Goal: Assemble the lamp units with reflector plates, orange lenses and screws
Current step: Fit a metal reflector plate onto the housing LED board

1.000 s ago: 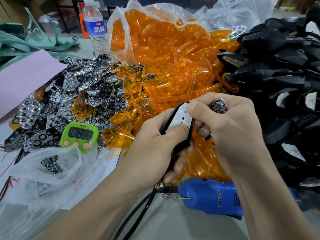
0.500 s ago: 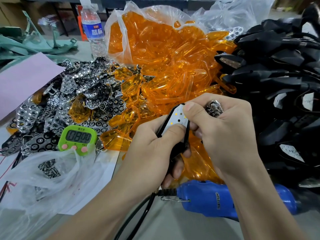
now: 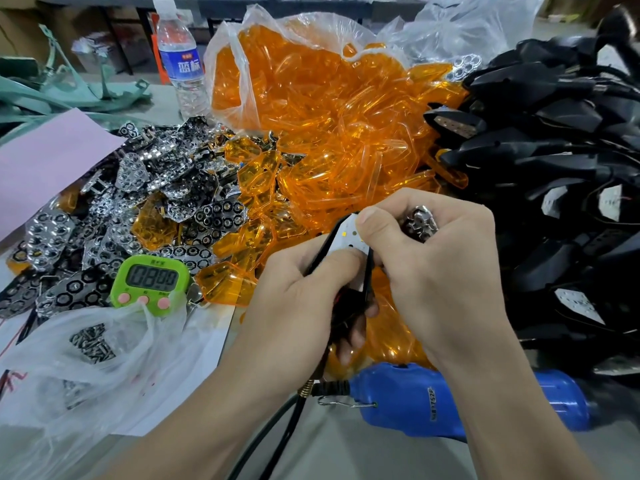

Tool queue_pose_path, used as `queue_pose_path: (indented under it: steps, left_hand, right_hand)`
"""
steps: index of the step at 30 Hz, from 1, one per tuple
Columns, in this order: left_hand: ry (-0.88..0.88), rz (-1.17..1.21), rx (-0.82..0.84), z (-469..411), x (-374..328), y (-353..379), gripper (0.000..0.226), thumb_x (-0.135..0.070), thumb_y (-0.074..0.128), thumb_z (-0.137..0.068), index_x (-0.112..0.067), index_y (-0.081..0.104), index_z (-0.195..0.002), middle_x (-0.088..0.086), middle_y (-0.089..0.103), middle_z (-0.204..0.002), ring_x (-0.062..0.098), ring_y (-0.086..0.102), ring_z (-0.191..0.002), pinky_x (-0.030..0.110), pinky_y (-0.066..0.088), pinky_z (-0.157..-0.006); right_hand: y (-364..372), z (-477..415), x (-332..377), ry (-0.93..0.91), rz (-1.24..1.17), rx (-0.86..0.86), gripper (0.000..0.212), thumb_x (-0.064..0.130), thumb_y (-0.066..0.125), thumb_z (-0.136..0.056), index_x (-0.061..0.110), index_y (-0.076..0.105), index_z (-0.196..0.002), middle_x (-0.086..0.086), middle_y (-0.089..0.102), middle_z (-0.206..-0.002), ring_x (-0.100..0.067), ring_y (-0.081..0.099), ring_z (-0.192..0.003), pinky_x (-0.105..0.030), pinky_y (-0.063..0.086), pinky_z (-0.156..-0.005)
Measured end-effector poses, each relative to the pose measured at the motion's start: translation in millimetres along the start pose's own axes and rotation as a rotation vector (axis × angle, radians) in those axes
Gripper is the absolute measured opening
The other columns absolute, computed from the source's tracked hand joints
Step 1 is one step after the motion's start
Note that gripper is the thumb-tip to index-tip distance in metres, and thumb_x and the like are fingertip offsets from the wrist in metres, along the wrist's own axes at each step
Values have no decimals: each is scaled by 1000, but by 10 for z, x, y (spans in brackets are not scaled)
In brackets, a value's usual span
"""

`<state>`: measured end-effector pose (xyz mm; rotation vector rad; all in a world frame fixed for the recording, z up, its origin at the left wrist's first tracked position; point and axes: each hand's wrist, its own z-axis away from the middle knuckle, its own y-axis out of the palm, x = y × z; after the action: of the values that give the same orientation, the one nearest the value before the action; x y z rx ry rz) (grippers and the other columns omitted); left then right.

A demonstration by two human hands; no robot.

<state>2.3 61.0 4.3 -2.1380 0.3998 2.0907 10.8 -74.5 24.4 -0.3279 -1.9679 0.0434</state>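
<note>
View: head camera, looking down over both hands onto the worktop (image 3: 346,455).
Left hand (image 3: 298,299): raised above the worktop, its fingers (image 3: 341,261) curled round the black lamp unit (image 3: 347,233), with the thumb laid on the lower part of the unit's white board.
Right hand (image 3: 446,271): just beside the left, its thumb tip pressed on the white board; a shiny reflector plate (image 3: 420,221) is gripped in its curled fingers.
Lamp unit: held between the two hands, board side turned up, above the near edge of the orange pile.
Orange lenses (image 3: 329,133): heaped in the middle, partly spilling from a clear bag.
Loose reflector plates (image 3: 156,188): piled to the left of the lenses, with a few lenses mixed in.
Black lamp housings (image 3: 554,150): stacked on the right, touching the orange pile.
Screws (image 3: 91,342): seen inside a thin plastic bag at the near left.
Green timer (image 3: 150,284): set at the near edge of the plate pile, 08:00 shown on its display.
Blue electric screwdriver (image 3: 415,400): laid on its side beneath the right forearm, a black cable (image 3: 287,427) running from its left end.
Water bottle (image 3: 180,60): upright at the back, left of the bag.
Pink sheet (image 3: 45,157): flat at the far left.
</note>
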Motion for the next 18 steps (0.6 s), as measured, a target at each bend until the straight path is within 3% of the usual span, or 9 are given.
queue_pose_path:
  steps: [6, 8, 12, 18]
  left_hand:
    - [105, -135, -128, -6, 49, 1, 33, -24, 55, -106, -20, 68, -76, 3, 61, -62, 27, 63, -48, 34, 50, -41]
    - [104, -181, -143, -2, 45, -18, 31, -33, 56, -102, -18, 68, -77, 7, 64, -64, 29, 64, -48, 37, 52, -39]
    - [68, -161, -153, -15, 32, -41, 30, -39, 59, -92, -16, 73, -79, 13, 67, -66, 26, 64, -46, 33, 50, -39]
    - [56, -80, -124, -38, 53, -54, 25, -26, 60, -98, -18, 77, -81, 11, 65, -63, 26, 62, -46, 30, 47, -40]
  right_hand:
    - [48, 10, -68, 44, 23, -16, 34, 15, 70, -94, 24, 67, -62, 9, 59, -53, -7, 55, -50, -16, 42, -48]
    - [47, 9, -71, 90, -48, 2, 36, 12, 69, -94, 23, 68, -60, 7, 58, -52, -5, 52, -48, -17, 41, -47]
    - [15, -9, -65, 200, -223, 53, 37, 3, 68, -93, 18, 69, -59, 1, 55, -52, -7, 47, -47, -18, 41, -47]
    - [-83, -44, -67, 415, -381, 162, 20, 3, 67, -91, 9, 75, -73, -8, 55, -62, -16, 43, -52, -28, 37, -50]
